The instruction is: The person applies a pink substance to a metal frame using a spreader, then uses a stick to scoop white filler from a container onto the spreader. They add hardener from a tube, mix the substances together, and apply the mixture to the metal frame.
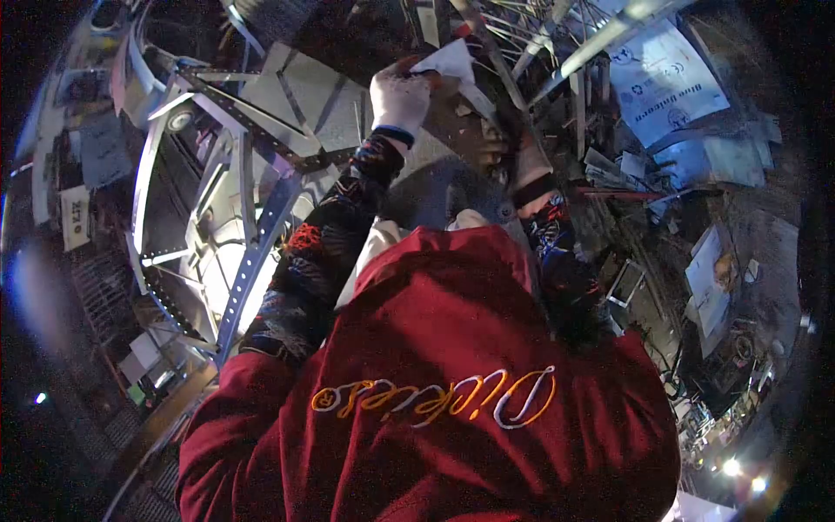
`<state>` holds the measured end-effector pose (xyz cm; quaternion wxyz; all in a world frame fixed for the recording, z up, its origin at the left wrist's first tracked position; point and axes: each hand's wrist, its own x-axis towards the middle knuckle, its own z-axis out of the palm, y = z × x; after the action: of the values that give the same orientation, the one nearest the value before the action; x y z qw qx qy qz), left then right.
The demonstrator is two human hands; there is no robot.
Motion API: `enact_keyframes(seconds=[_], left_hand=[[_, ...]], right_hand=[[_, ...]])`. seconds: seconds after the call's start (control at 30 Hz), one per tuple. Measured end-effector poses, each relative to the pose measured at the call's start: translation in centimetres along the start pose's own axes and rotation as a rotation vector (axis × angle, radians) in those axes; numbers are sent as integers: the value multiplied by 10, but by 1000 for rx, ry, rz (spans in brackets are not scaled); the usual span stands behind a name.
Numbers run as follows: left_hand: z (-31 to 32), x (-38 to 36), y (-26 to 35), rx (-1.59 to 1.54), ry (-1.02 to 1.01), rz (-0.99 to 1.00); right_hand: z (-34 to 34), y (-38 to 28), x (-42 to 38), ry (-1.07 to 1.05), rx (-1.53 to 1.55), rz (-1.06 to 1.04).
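One white paper (448, 61) in L hand (398, 97); R hand (529, 165) nr spokes.

Little free room around the gloved left hand (398, 97): it pinches a white slip (450, 61) at its one o'clock, with a slanted metal rod (496, 65) just beyond. At nine o'clock a perforated steel strut (252, 130) crosses, blocking that side. The right hand (529, 170) sits among clutter; stacked boxes (665, 78) crowd its two o'clock. At six o'clock the red hood (435, 287) closes the way back.

Both gloved hands up: L hand (398, 97), R hand (527, 165).
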<state>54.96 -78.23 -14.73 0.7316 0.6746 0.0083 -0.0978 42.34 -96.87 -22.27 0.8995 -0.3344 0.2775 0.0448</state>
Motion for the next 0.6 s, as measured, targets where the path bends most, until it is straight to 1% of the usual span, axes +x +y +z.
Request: enact_keyframes(seconds=[0.03,0.07,0.1,0.13,0.17,0.23,0.27,0.3,0.33,0.37,0.4,0.43,0.47,0.5,0.53,0.57,0.6], left_hand=[[-7,12,-5,-54,3,-13],[-11,13,2,-51,5,-9],[-15,8,12,386,-14,173],[-20,3,17,824,-36,349],[-26,7,7,828,-36,348],[-33,22,-24,465,-115,442],[-25,13,-10,462,-120,444],[-14,-5,16,335,-96,233],[-6,-16,31,208,-71,22],[-5,-17,28,208,-71,22],[-6,-17,21,251,-107,82],[-8,-16,16,292,-142,141],[-21,-16,17,535,-260,329],[-17,-32,51,585,-238,128],[-22,-26,39,587,-192,206],[-30,-18,23,586,-139,282],[-43,-18,18,409,-168,218]], right_hand=[[-15,5,5,-1,4,-1],[-40,11,16,128,-450,-542],[-50,13,19,256,-900,-1082],[-28,-20,-10,175,-1579,-1332],[-7,-38,-26,174,-1576,-1330],[34,-56,-45,269,-1834,-723],[55,-54,-55,371,-1748,-875],[63,-53,-57,281,-1727,-1016],[67,-49,-54,188,-1749,-1227],[67,-45,-46,88,-1756,-1438],[51,-32,-27,74,-1803,-1449],[44,-31,-9,171,-2015,-908],[2,-30,32,185,-1987,-832],[-35,-30,64,198,-1956,-761],[37,-70,-5,124,-2069,-647],[-47,-51,68,309,-2074,-693],[-37,-55,63,294,-1948,-580]])
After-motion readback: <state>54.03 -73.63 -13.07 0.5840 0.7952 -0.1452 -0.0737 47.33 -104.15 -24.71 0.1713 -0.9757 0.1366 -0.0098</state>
